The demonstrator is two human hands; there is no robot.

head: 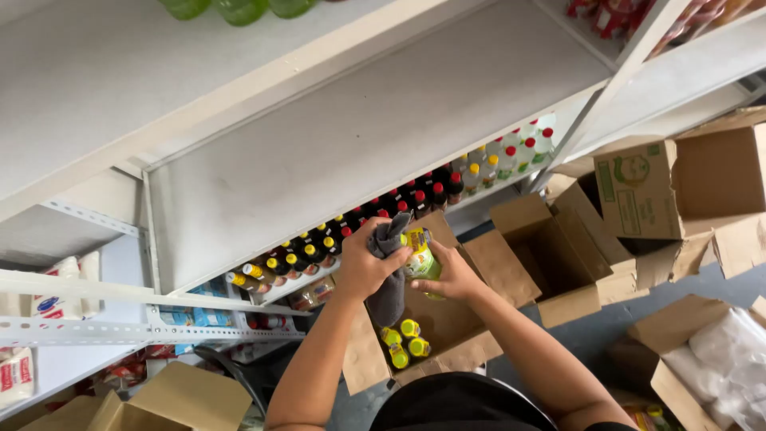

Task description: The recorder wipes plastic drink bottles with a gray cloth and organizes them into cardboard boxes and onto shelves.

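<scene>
- A grey cloth is gripped in the left hand, fingers closed around its upper part; the rest hangs down toward the box below.
- A small green bottle with a yellow cap is clasped in the right hand, fingers wrapped round its lower side.
- The cloth is pressed against the bottle's left side, near the cap; the two hands are held just beside each other.
- Both hands are held above an open cardboard box, in front of the shelf.
- Three more yellow-capped bottles are seen upright in the box, near its left wall, close together.
- A row of dark bottles with red and yellow caps is lined along a lower shelf, behind the hands.
- Clear bottles with red and yellow caps are set further right along the same row.
- A bare white shelf board is seen above that row.
- Further open boxes are placed to the right, on the grey floor.
- White packets are held in a box at the lower right.
</scene>
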